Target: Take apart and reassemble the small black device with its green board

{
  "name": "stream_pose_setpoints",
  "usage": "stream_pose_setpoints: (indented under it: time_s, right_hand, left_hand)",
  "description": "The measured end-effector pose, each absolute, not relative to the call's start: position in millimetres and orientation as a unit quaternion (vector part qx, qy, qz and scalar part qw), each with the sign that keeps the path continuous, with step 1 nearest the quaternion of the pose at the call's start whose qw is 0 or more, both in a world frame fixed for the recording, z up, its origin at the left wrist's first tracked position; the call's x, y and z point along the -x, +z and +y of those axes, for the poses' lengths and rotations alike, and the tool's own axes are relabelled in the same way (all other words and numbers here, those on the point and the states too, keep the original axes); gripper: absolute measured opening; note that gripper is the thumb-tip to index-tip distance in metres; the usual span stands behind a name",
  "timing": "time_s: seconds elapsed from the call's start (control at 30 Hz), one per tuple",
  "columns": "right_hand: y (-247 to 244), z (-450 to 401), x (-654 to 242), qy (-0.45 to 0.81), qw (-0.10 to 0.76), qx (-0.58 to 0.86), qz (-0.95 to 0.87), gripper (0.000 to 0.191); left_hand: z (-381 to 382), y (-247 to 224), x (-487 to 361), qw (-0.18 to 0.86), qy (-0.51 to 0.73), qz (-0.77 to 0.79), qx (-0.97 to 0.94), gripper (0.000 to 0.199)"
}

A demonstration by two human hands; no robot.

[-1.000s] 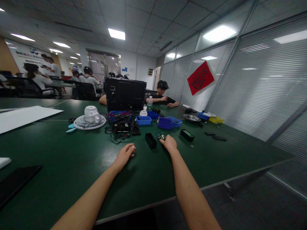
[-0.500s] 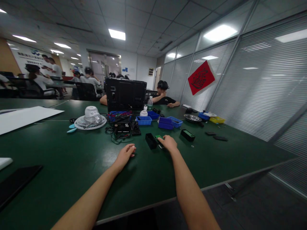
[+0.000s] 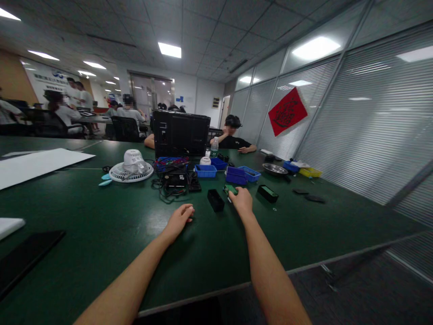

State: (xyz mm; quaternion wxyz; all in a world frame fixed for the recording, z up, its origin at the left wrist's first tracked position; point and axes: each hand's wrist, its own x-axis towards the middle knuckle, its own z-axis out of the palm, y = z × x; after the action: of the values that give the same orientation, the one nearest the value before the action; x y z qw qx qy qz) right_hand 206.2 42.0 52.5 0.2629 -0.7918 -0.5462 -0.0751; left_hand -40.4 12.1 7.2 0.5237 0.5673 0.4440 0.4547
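My right hand (image 3: 242,199) grips a green circuit board (image 3: 230,189) between thumb and fingers, the board's far end tilted up. Part of the board is hidden behind the hand. Just left of it lies an open black box (image 3: 215,200), narrow and with its hollow facing up. To the right of the hand, a second black box (image 3: 268,193) shows a green board inside. My left hand (image 3: 181,220) rests on the table with loosely bent fingers, nothing visible in it, short of the first box.
Blue bins (image 3: 205,171), tangled cables (image 3: 172,180), a white fan (image 3: 131,171) and a black monitor back (image 3: 182,133) stand beyond. A metal bowl (image 3: 275,169) and flat black pieces (image 3: 314,198) lie right. A person (image 3: 237,140) sits across the green table (image 3: 203,253).
My right hand has raised the circuit board slightly and moved it away from the open black box. My left hand stays put. The view has shifted a little.
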Motion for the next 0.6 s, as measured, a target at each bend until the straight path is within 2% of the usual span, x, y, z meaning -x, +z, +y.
stream_pose_setpoints:
  time_s: [0.1,0.2,0.37,0.47,0.6]
  right_hand:
    - [53.6,41.6,-194.1,-0.097,0.364,0.745,-0.55,0.035]
    - [49.9,44.0,-179.7,-0.087,0.401,0.706,-0.576,0.031]
    - [37.8,51.6,-165.0,-0.082,0.388,0.69,-0.605,0.029]
    - [34.6,53.2,-162.2,-0.072,0.37,0.697,-0.61,0.027]
    - [37.8,49.6,-160.7,-0.053,0.353,0.72,-0.596,0.026]
  left_hand:
    - [12.1,6.5,38.7,0.494,0.43,0.456,-0.602,0.048]
    - [8.2,6.4,35.2,0.393,0.382,0.483,-0.683,0.04]
    - [-4.2,6.2,30.0,0.18,0.288,0.44,-0.831,0.027]
    - [-4.4,3.5,26.1,0.147,0.272,0.427,-0.85,0.026]
    - [5.7,-0.1,12.7,0.157,0.281,0.457,-0.829,0.029]
